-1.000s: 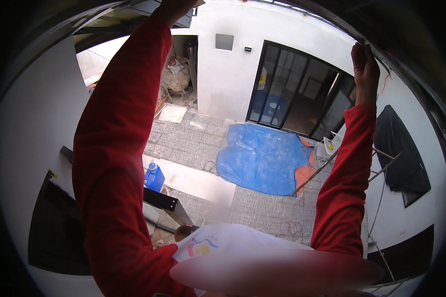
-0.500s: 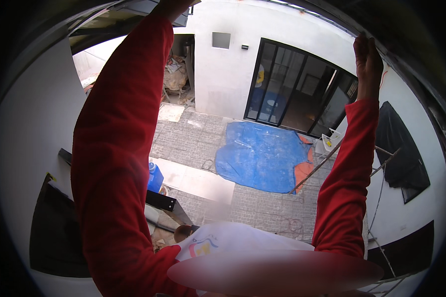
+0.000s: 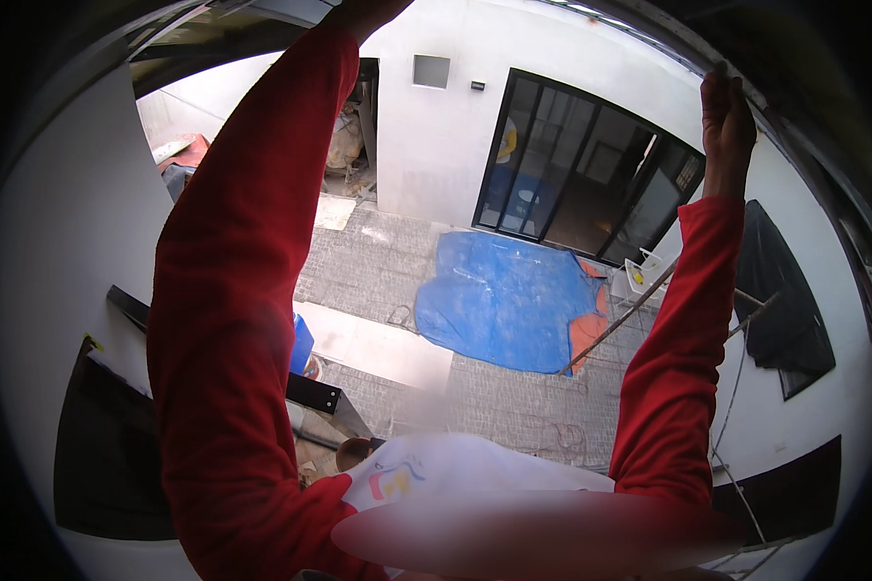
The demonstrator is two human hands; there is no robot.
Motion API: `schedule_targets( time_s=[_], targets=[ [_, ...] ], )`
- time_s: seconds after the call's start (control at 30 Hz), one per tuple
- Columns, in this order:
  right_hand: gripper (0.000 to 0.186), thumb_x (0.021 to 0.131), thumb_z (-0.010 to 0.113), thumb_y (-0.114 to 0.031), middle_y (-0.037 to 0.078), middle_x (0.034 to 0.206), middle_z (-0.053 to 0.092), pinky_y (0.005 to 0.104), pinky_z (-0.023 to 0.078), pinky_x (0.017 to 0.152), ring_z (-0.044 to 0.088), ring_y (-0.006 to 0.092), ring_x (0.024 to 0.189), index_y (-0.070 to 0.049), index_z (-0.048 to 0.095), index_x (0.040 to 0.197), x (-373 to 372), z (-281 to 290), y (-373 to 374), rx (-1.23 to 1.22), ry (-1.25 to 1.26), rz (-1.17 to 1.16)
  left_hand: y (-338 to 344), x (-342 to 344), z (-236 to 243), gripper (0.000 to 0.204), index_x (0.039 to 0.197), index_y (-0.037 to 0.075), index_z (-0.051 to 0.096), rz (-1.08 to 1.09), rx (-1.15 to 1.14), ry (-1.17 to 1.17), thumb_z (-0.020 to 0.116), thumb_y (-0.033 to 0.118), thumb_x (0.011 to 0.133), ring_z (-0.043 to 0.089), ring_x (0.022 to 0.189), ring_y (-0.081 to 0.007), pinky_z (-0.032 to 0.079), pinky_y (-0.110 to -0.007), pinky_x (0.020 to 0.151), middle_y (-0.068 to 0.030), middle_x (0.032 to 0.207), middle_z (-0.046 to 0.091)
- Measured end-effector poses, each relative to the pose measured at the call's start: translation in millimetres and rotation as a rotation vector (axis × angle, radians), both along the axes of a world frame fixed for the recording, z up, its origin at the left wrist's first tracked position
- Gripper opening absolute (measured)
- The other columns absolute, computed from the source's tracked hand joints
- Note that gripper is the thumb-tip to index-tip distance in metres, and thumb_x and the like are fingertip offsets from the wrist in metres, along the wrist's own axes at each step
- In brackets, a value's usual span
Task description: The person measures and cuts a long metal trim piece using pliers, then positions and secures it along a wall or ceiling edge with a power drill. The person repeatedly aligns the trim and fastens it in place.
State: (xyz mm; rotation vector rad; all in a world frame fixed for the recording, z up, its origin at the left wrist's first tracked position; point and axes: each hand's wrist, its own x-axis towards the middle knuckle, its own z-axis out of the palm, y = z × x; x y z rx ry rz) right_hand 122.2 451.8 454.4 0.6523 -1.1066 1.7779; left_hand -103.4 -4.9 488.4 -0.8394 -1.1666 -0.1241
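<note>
Paved yard [image 3: 370, 254] lies below R grip [image 3: 730, 128]; overhead frame [image 3: 794, 140] is just beside it (contact unclear). L grip [image 3: 373, 14]: cropped. Hold: can't tell, either. Poss. slip if overreaching.

White walls [image 3: 426, 145] and dark-framed glass doors [image 3: 583, 189] border a paved floor [image 3: 368, 266].

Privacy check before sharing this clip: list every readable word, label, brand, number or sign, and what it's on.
No readable text in view.
Coloured print on the white shirt: too small and blurred to make out any lettering.
Blue tarp: pale marks, none legible.
</note>
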Motion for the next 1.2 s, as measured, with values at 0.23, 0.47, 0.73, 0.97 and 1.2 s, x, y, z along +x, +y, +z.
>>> schedule_targets(
  time_s=[0.23, 0.47, 0.73, 0.97, 1.2],
  targets=[
    [0.029, 0.106, 0.058, -0.015, 0.024, 0.11, 0.072, 0.0417, 0.064, 0.092, 0.074, 0.0323, 0.101, 0.009, 0.06, 0.122, 4, 6, -1, -0.016, -0.014, 0.007, 23, 18, 3, 0.04, 0.114, 0.015, 0.069, 0.015, 0.103, -0.224, 0.079, 0.036, 0.082, 0.057, 0.115, -0.0281, 0.039, -0.057, 0.102, -0.0076, 0.115, 0.062],
    [0.027, 0.107, 0.057, -0.018, 0.023, 0.108, 0.072, 0.0414, 0.064, 0.091, 0.073, 0.0316, 0.099, 0.007, 0.061, 0.118, 13, -7, -5, -0.023, -0.01, -0.014, 31, 35, -9, 0.031, 0.105, 0.014, 0.07, -0.049, 0.162, 0.028, 0.081, 0.03, 0.081, 0.062, 0.1, -0.0275, 0.049, -0.05, 0.088, -0.0047, 0.098, 0.065],
    [0.036, 0.106, 0.059, -0.031, 0.021, 0.113, 0.069, 0.0426, 0.063, 0.089, 0.072, 0.0334, 0.104, 0.003, 0.06, 0.118, 44, -169, -41, -0.211, -0.255, -0.041, 16, 82, -160, 0.017, 0.111, 0.012, 0.063, 0.109, -0.17, -0.594, 0.068, 0.021, 0.097, 0.073, 0.081, -0.0261, 0.059, -0.041, 0.071, -0.0048, 0.094, 0.072],
    [0.051, 0.103, 0.061, -0.043, 0.019, 0.116, 0.07, 0.041, 0.063, 0.087, 0.071, 0.0309, 0.108, 0.002, 0.053, 0.125, 59, -346, -177, -0.234, -0.732, 0.129, 42, 125, -329, 0.024, 0.101, 0.011, 0.061, 0.084, -0.337, -0.821, 0.076, 0.019, 0.083, 0.068, 0.076, -0.0231, 0.053, -0.039, 0.067, -0.0033, 0.082, 0.062],
    [0.023, 0.104, 0.061, -0.022, 0.015, 0.107, 0.071, 0.0374, 0.065, 0.081, 0.073, 0.0272, 0.098, 0.0, 0.063, 0.112, 67, -397, -160, -0.364, -0.939, 0.099, 54, 177, -396, 0.048, 0.114, 0.01, 0.062, -0.125, -0.484, -1.234, 0.082, 0.041, 0.083, 0.071, 0.084, -0.0261, 0.056, -0.04, 0.073, -0.0069, 0.093, 0.068]
  ],
)
